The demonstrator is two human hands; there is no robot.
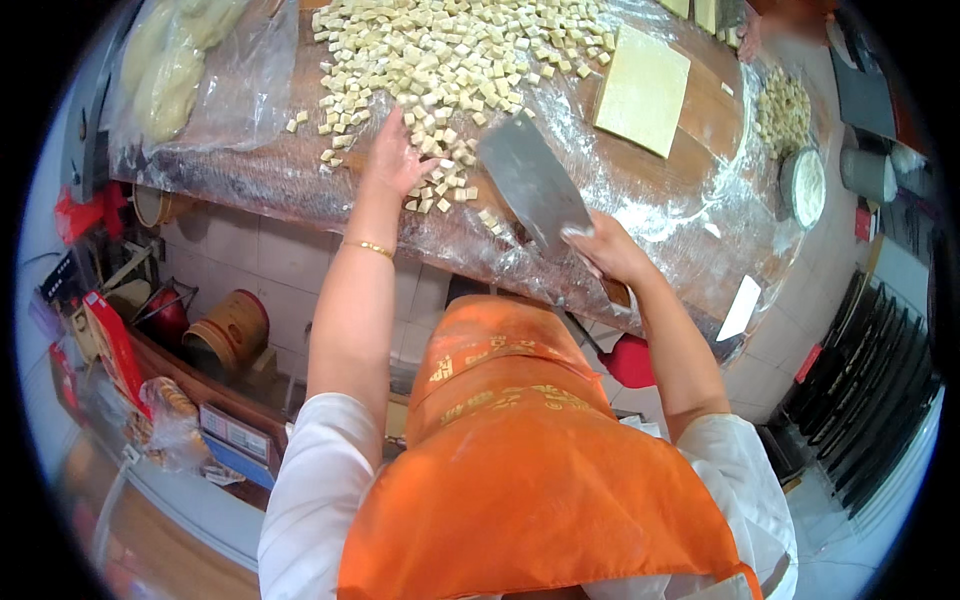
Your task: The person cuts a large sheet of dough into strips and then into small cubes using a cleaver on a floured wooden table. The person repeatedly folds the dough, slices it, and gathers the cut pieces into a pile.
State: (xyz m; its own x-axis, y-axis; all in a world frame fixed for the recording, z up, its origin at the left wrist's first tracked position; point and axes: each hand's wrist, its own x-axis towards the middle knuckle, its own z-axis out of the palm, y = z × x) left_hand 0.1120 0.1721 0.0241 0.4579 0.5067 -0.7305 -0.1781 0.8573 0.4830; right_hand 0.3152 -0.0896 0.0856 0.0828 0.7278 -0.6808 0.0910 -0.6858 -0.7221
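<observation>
My left hand (397, 159), fingers apart, touches the near edge of a wide heap of small dough cubes (442, 56); some cubes lie against its thumb and fingers, and none is plainly gripped. My right hand (611, 244) is shut on the wooden handle of a broad cleaver (531, 180). The blade slants up and left, its far end beside the cubes. Several cubes lie loose between my left hand and the blade. A flat slab of dough (643, 90) rests on the floured board beyond the cleaver, to the right.
Plastic sheeting (247, 90) with a large dough mass (169, 75) lies at the left. To the right are a white scraper (739, 308), a round container of flour (808, 187) and a smaller pile of cubes (783, 111). Another person's hand (748, 37) shows at the far right edge of the wooden table (675, 259).
</observation>
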